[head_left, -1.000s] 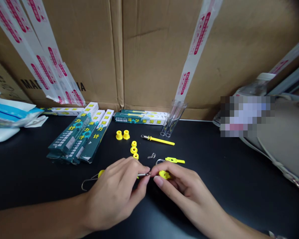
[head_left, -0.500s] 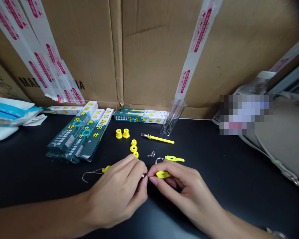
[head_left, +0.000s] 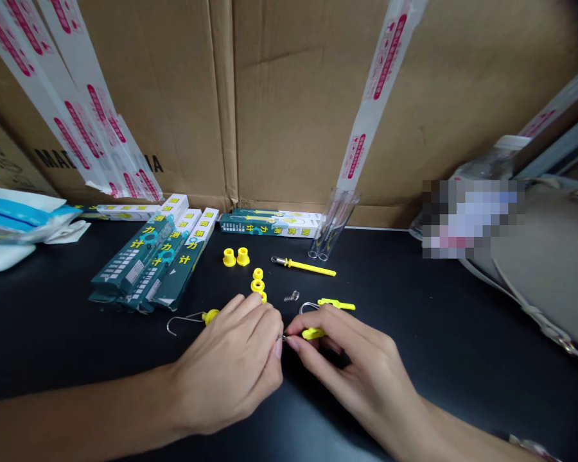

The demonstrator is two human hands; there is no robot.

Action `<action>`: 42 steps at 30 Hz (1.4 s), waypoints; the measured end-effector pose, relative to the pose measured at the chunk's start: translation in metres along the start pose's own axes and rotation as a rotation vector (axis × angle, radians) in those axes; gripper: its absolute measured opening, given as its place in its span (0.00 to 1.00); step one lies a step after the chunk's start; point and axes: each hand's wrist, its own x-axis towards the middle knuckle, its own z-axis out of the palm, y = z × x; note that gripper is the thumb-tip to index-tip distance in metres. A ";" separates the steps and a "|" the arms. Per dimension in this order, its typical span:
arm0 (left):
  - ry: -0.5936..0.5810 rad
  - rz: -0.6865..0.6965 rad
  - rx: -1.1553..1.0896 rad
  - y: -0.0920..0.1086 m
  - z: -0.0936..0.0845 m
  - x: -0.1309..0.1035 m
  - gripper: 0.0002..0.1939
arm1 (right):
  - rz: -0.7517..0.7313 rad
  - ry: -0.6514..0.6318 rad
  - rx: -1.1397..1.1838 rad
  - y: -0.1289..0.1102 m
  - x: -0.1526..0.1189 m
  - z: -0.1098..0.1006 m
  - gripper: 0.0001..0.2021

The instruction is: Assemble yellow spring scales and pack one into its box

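My left hand (head_left: 231, 366) is closed around a yellow piece (head_left: 211, 316), mostly hidden in the fist, with a bent wire hook (head_left: 183, 318) sticking out to the left. At its thumb tip shows a small shiny metal end (head_left: 284, 337), perhaps part of a spring. Thumb and index finger of my right hand (head_left: 366, 362) pinch that metal end from the other side. Just behind the right fingers are a yellow piece (head_left: 312, 333), a wire hook (head_left: 308, 308) and a flat yellow piece (head_left: 337, 304). A loose small spring (head_left: 291, 296) lies beyond the fingertips.
Yellow collars (head_left: 228, 258), small yellow rings (head_left: 257, 285) and a yellow rod with a spring end (head_left: 311, 267) lie ahead. Clear tubes (head_left: 334, 224) lean against a cardboard box (head_left: 289, 96). Green cartons (head_left: 144, 256) lie left; a bottle (head_left: 491, 163) and bag (head_left: 549, 256) stand right.
The hook behind my left hand has shifted slightly right and up as that hand turned a little. The metal between the fingertips shows less. My right hand keeps its pinch.
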 end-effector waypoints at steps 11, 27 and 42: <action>-0.020 0.021 -0.019 0.001 -0.002 0.002 0.13 | -0.018 0.068 -0.031 -0.007 0.001 0.002 0.04; -0.037 0.001 -0.113 -0.001 -0.005 0.003 0.11 | -0.108 0.049 -0.068 -0.003 -0.001 -0.002 0.05; -0.002 0.021 -0.020 0.000 -0.001 0.002 0.11 | -0.110 0.013 -0.029 -0.003 -0.001 0.001 0.05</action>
